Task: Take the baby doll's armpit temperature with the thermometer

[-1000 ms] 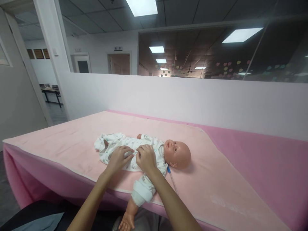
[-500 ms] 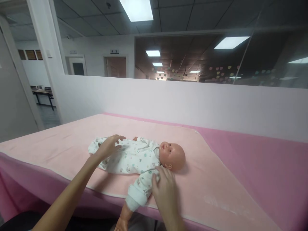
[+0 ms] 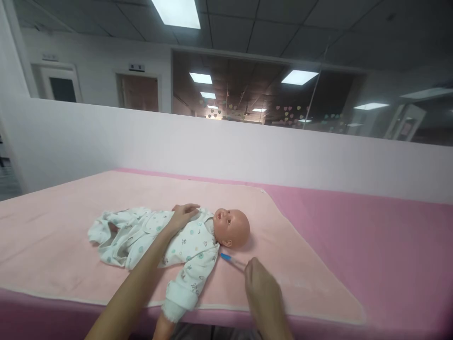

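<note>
A baby doll (image 3: 231,229) lies on its back in a white patterned outfit (image 3: 193,248), head to the right. Its near arm stretches over the table's front edge. My left hand (image 3: 184,216) rests on the doll's chest with the fingers laid out. In my right hand (image 3: 261,283) is a slim, pen-like stick (image 3: 233,261) with a blue end and a pale, see-through body. That blue end points at the doll's shoulder, just below the head. Whether it touches the cloth I cannot tell.
A peach mat (image 3: 311,283) lies under the doll, over a pink table cover (image 3: 382,241). Behind the table runs a low white wall (image 3: 226,146) with a glass pane above it.
My right hand has left the doll's shoulder, moved right and now holds the blue-ended stick. My left hand has shifted from above the doll's lower body onto its chest. The view has turned right.
</note>
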### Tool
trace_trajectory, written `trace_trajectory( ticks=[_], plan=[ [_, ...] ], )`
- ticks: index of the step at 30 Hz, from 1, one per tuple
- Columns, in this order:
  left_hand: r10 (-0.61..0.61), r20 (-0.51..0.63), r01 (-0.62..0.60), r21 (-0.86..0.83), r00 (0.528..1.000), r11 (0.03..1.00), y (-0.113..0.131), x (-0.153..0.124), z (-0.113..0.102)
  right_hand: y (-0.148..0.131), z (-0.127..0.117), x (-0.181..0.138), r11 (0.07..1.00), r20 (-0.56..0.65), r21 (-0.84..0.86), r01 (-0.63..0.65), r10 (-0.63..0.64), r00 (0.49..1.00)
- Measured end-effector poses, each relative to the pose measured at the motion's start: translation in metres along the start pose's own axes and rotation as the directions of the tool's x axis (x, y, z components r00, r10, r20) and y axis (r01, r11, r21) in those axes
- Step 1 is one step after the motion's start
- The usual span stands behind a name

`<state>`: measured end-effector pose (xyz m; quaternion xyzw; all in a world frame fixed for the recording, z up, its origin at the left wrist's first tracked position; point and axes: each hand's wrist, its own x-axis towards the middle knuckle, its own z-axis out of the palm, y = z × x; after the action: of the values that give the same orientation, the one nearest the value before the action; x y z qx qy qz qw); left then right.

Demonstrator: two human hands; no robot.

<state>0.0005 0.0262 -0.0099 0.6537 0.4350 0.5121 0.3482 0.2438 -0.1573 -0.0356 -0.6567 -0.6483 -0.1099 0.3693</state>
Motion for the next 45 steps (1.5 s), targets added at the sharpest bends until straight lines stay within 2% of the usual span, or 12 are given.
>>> trace_trajectory(
  ticks=[2,3,4,6,8,9,12,15,19,27,35,45],
  plan=[
    [-0.048,0.018,0.049,-0.057,0.999,0.997,-0.005,-0.003,-0.004,-0.004,-0.024,0.021,0.969,0.083,0.232,-0.084,0.066,0.994],
    [-0.066,0.022,0.067,-0.077,0.998,0.995,-0.005,-0.005,-0.005,-0.007,-0.036,0.033,0.915,0.111,0.382,-0.132,0.097,0.989],
    [-0.078,0.024,0.08,-0.09,0.997,0.993,-0.004,-0.006,-0.007,-0.011,-0.047,0.047,0.821,0.161,0.54,-0.185,0.115,0.98],
    [-0.084,0.023,0.086,-0.112,0.996,0.99,-0.002,-0.007,-0.008,-0.02,-0.062,0.075,0.556,0.286,0.769,-0.315,0.14,0.948],
    [-0.077,0.017,0.078,-0.124,0.997,0.989,-0.002,-0.007,-0.008,-0.028,-0.068,0.101,0.362,0.386,0.846,-0.39,0.088,0.918],
    [-0.069,0.015,0.07,-0.123,0.998,0.99,-0.002,-0.007,-0.007,-0.031,-0.067,0.113,0.315,0.447,0.845,-0.432,0.028,0.894],
    [-0.036,0.023,0.038,-0.108,0.999,0.993,-0.003,-0.006,-0.006,-0.04,-0.058,0.137,0.365,0.516,0.806,-0.466,-0.047,0.856],
    [-0.01,0.03,0.013,-0.093,0.999,0.996,-0.002,-0.007,-0.006,-0.046,-0.048,0.146,0.438,0.442,0.808,-0.393,-0.01,0.897],
    [0.005,0.023,-0.003,-0.08,1.0,0.997,-0.001,-0.008,-0.006,-0.054,-0.045,0.149,0.414,0.42,0.833,-0.366,-0.042,0.907],
    [0.003,0.005,-0.002,-0.071,1.0,0.997,-0.007,-0.004,-0.005,-0.067,-0.058,0.164,0.391,0.516,0.818,-0.422,-0.175,0.838],
    [-0.011,0.01,0.012,-0.066,1.0,0.998,-0.005,-0.004,-0.005,-0.07,-0.063,0.175,0.643,0.457,0.712,-0.281,-0.121,0.881],
    [-0.01,0.008,0.011,-0.071,1.0,0.997,-0.008,-0.002,-0.004,-0.083,-0.092,0.18,0.539,0.568,0.751,-0.381,-0.233,0.789]
  ],
)
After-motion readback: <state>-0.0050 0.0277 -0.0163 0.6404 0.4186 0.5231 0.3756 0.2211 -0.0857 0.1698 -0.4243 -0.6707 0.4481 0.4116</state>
